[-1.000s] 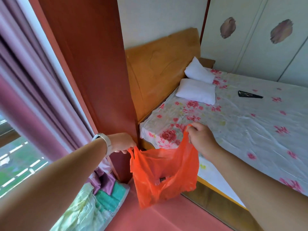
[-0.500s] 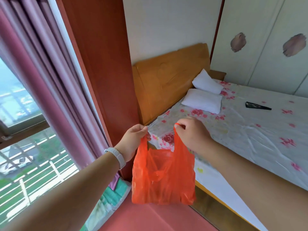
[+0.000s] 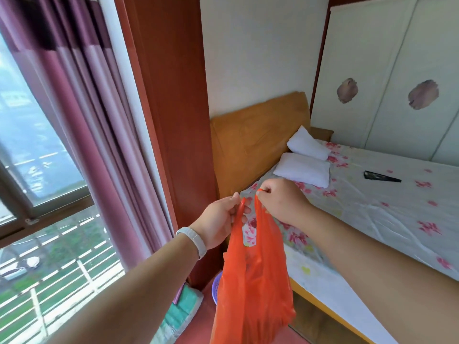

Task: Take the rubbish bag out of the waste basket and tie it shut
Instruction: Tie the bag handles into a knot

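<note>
Left hand [image 3: 221,219] and right hand [image 3: 280,202], each pinched shut on one handle of the orange bag [image 3: 253,294], held close together at chest height. The bag hangs free below them, clear of the purple basket [image 3: 215,288], whose rim shows just behind it on the floor beside the bed [image 3: 372,219]. Removal appears done; tying is the step in hand, no knot yet visible. The next move likely calls for crossing the two handles and drawing one through.
</note>
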`<state>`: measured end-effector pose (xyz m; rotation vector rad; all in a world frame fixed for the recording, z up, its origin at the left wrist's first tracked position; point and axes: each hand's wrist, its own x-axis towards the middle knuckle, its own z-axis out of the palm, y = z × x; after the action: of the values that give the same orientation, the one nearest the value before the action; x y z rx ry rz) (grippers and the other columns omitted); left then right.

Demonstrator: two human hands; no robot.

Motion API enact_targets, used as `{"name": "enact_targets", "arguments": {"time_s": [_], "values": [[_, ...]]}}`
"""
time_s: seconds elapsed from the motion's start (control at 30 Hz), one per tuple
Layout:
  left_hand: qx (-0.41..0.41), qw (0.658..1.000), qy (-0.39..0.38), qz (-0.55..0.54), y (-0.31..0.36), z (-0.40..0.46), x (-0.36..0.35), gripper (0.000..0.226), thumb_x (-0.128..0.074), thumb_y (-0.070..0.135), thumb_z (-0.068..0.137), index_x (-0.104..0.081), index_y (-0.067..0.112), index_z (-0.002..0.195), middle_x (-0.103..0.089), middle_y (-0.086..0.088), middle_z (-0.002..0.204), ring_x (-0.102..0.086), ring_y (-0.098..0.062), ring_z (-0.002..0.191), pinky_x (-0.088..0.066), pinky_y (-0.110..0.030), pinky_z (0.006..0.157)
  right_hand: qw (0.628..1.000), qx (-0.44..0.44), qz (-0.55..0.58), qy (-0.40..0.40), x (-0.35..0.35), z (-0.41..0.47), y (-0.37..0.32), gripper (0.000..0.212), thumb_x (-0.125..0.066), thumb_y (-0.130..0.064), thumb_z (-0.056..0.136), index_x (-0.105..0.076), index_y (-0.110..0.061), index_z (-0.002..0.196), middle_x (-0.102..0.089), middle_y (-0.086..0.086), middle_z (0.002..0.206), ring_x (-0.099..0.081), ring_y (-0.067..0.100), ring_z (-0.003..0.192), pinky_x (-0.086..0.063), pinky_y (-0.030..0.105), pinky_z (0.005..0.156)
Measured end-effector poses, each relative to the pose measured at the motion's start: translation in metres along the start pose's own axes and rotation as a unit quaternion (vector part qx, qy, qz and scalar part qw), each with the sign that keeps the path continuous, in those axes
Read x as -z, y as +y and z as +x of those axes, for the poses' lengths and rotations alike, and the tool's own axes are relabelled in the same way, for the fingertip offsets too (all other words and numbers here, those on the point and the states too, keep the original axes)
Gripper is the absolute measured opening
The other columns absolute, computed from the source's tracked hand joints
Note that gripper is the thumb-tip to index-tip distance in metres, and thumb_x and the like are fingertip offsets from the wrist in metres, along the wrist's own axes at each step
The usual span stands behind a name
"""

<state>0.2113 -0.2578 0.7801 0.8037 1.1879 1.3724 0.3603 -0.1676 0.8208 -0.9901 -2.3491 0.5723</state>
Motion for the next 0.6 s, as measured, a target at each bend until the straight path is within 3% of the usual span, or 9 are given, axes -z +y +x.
{"name": "enact_targets", "arguments": {"time_s": [0.17,0.27,0.4,0.43,0.5,0.57,0.6], "values": [[0.06,0.994,-0.092,-0.024,0.006,-0.021,0.002,0.054,-0.035,0.05,0.096,-0.067,0.007,0.088,-0.062,-0.01,0.084,-0.056,-0.017,0.062,-0.045,-0.028,0.063,1.0,0.01,-0.011,0.007,-0.008,0.0,-0.02,0.027,-0.055,-0.023,0.093,-0.064,-0.01,0.071,-0.067,0.007,0.068,-0.063,0.024,0.068,-0.055,0.043,0.064],[0.112,0.987,-0.118,-0.014,0.008,-0.022,0.0,0.079,-0.02,0.068,0.09,-0.066,0.005,0.095,-0.065,-0.01,0.088,-0.061,-0.017,0.065,-0.048,-0.026,0.061,1.0,0.017,-0.014,0.015,-0.012,0.0,-0.033,0.025,-0.055,-0.023,0.092,-0.064,-0.015,0.071,-0.067,0.003,0.067,-0.063,0.021,0.068,-0.054,0.042,0.065],[0.163,0.978,-0.128,-0.026,0.001,-0.013,0.005,0.105,-0.008,0.086,0.072,-0.067,0.005,0.104,-0.067,-0.013,0.101,-0.067,-0.022,0.082,-0.046,-0.03,0.07,1.0,0.024,-0.013,0.014,-0.019,-0.01,-0.049,0.023,-0.055,-0.025,0.093,-0.064,-0.016,0.074,-0.067,0.003,0.068,-0.061,0.022,0.069,-0.05,0.038,0.063],[0.168,0.978,-0.119,-0.041,-0.001,-0.011,0.006,0.105,-0.009,0.087,0.072,-0.067,0.005,0.101,-0.069,-0.012,0.096,-0.067,-0.023,0.081,-0.046,-0.03,0.069,0.999,0.031,-0.013,0.007,-0.02,-0.013,-0.052,0.022,-0.054,-0.025,0.093,-0.064,-0.016,0.075,-0.067,0.002,0.069,-0.061,0.021,0.069,-0.049,0.037,0.062],[0.159,0.982,-0.08,-0.069,-0.004,-0.007,0.005,0.083,-0.019,0.081,0.078,-0.065,0.011,0.08,-0.061,-0.005,0.072,-0.058,-0.017,0.061,-0.041,-0.027,0.058,0.998,0.052,-0.032,-0.02,-0.022,-0.018,-0.054,0.021,-0.053,-0.026,0.094,-0.064,-0.018,0.077,-0.065,-0.002,0.069,-0.059,0.02,0.069,-0.045,0.034,0.059],[0.131,0.988,-0.033,-0.07,-0.004,-0.004,0.005,0.047,-0.04,0.058,0.085,-0.058,0.018,0.069,-0.045,-0.001,0.066,-0.041,-0.014,0.055,-0.034,-0.026,0.053,0.993,0.071,-0.064,-0.064,-0.022,-0.023,-0.054,0.021,-0.052,-0.027,0.096,-0.062,-0.022,0.078,-0.063,-0.002,0.072,-0.056,0.02,0.071,-0.042,0.033,0.059],[0.12,0.991,-0.02,-0.06,-0.004,-0.003,0.006,0.034,-0.043,0.042,0.087,-0.059,0.018,0.07,-0.047,-0.001,0.066,-0.042,-0.014,0.056,-0.035,-0.026,0.053,0.991,0.078,-0.073,-0.084,-0.022,-0.025,-0.053,0.022,-0.051,-0.027,0.096,-0.061,-0.022,0.077,-0.063,0.0,0.073,-0.057,0.022,0.072,-0.045,0.035,0.061]]}}
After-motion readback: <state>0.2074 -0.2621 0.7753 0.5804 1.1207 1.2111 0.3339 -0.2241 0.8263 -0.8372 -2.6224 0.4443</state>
